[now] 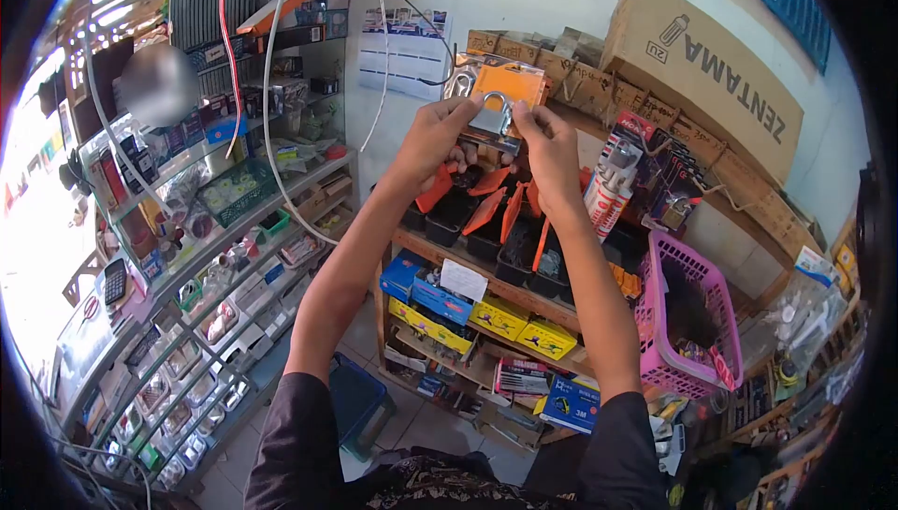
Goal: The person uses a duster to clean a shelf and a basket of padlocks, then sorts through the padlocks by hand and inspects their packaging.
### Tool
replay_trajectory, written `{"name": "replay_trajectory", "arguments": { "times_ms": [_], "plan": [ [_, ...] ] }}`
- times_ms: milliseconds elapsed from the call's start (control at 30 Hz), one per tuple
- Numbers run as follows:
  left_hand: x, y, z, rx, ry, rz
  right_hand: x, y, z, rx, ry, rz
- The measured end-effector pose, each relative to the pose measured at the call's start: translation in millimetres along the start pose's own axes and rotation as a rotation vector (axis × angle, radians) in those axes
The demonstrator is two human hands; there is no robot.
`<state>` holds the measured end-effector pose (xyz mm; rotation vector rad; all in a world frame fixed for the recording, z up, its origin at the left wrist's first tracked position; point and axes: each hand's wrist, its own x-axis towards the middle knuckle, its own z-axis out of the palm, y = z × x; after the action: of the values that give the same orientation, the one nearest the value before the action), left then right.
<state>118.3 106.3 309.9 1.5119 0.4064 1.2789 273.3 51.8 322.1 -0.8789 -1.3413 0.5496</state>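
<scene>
With both arms stretched forward, I have a padlock [496, 100] in both hands, in what looks like clear packaging with an orange card [513, 82]. Its curved silver shackle faces me; the lower part is partly covered by my fingers. My left hand [440, 140] is closed on the left edge, thumb on the front. On the right edge, my right hand [546, 140] grips with its thumb near the shackle. Another shackle-shaped metal piece [460, 84] shows just left of the card, close to dark wall hooks. Below the hands are black bins [485, 246] with orange flaps [484, 212].
A pink basket [655, 323] stands at the right, near hanging packs and a red-white tube [606, 206]. A large cardboard box [711, 70] leans above. Yellow boxes [500, 319] fill the shelf below. Glass shelving [215, 229] lines the left; cables [268, 108] hang before it.
</scene>
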Motion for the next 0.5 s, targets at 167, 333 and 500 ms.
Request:
{"name": "replay_trajectory", "arguments": {
  "times_ms": [167,333,500],
  "plan": [
    [1.4,7.4,-1.9,-0.026,0.0,0.012,5.9,0.4,6.2,-0.022,0.033,-0.066],
    [-3.0,13.7,-14.3,-0.07,0.065,0.088,16.0,-9.0,23.5,-0.061,-0.072,-0.15],
    [2.8,18.6,-38.6,-0.028,0.182,0.116,37.1,-0.7,47.9,0.003,-0.163,-0.066]
  ]
}}
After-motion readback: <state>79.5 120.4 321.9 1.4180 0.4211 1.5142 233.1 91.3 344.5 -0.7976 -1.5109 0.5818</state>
